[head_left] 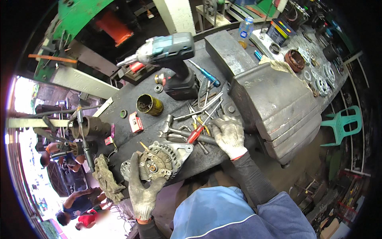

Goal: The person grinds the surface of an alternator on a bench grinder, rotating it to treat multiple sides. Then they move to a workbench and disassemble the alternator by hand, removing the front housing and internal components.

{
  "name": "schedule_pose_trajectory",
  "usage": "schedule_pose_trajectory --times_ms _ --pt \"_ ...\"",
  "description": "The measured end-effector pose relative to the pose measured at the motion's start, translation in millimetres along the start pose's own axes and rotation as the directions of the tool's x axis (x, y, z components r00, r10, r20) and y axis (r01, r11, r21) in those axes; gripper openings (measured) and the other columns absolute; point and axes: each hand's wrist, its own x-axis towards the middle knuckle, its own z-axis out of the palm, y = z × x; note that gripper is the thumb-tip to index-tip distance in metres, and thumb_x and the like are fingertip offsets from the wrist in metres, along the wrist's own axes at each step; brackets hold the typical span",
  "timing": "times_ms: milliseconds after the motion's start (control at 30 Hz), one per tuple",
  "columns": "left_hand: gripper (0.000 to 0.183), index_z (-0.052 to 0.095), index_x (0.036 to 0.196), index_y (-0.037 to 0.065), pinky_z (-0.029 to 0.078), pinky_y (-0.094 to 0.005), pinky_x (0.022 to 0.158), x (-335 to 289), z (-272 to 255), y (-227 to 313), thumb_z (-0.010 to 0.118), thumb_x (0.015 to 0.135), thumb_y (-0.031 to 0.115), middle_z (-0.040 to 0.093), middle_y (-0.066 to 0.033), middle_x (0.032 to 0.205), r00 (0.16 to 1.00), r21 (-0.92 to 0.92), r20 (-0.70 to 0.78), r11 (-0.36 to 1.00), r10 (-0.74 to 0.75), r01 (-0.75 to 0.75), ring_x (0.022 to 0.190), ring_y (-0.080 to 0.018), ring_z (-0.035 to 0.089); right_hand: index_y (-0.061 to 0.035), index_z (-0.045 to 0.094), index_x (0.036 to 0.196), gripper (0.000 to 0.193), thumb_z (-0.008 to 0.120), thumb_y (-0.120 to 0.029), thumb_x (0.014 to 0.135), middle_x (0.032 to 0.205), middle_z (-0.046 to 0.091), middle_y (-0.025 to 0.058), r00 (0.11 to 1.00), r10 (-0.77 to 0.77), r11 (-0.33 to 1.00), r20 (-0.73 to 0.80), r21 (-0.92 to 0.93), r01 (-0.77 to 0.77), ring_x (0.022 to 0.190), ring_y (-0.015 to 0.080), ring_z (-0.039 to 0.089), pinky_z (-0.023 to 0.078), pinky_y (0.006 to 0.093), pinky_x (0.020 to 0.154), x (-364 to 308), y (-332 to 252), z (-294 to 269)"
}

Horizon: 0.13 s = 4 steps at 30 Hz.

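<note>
A grey-white knit glove covers my left hand [142,190], which grips an alternator [161,161] at the bench's near edge. Its fingers and thumb are around the near left side. The alternator's open end, with a brown round part and a finned plate, faces up. My right hand [229,136], gloved alike, reaches low over a tool pile, fingers bent slightly and tips partly hidden. Close to those fingers lie a red-handled screwdriver [195,134] and a hammer [168,124]. Wrenches and yellow-handled pliers [195,119] lie beside them. No tool visibly sits in that hand's grasp.
A cordless impact wrench [171,51] stands behind a yellow can [150,104]. Left are a small red-and-white box [136,122] and a crumpled rag [106,179]. A large dark metal casing [274,103] borders my right side. A green plastic chair [344,125] stands beyond. People are at far left.
</note>
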Motion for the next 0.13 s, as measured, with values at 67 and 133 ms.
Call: schedule_pose_trajectory --times_ms 67,133 --pt "0.110 0.037 0.164 -0.005 0.042 -0.0411 0.121 -3 -1 1 0.088 0.071 0.023 0.049 -0.0215 0.161 1.000 -0.029 -0.004 0.999 -0.028 0.028 0.144 -0.0297 0.052 -0.0170 0.081 0.108 0.021 0.075 -0.020 0.088 0.116 0.071 0.0079 0.989 -0.060 0.990 -0.137 -0.133 0.042 0.111 0.0316 0.065 0.048 0.0514 0.096 5 7 13" --pt "0.106 0.038 0.164 -0.002 0.039 -0.0401 0.123 -11 -1 2 0.086 0.072 0.020 0.047 -0.0203 0.164 0.998 -0.050 -0.037 0.997 -0.055 0.053 0.148 -0.0303 0.048 -0.0164 0.078 0.110 0.027 0.076 -0.029 0.086 0.117 0.067 0.0129 0.994 -0.075 0.988 -0.082 -0.140 0.063 0.117 0.0348 0.061 0.045 0.0537 0.102 13 20 24"
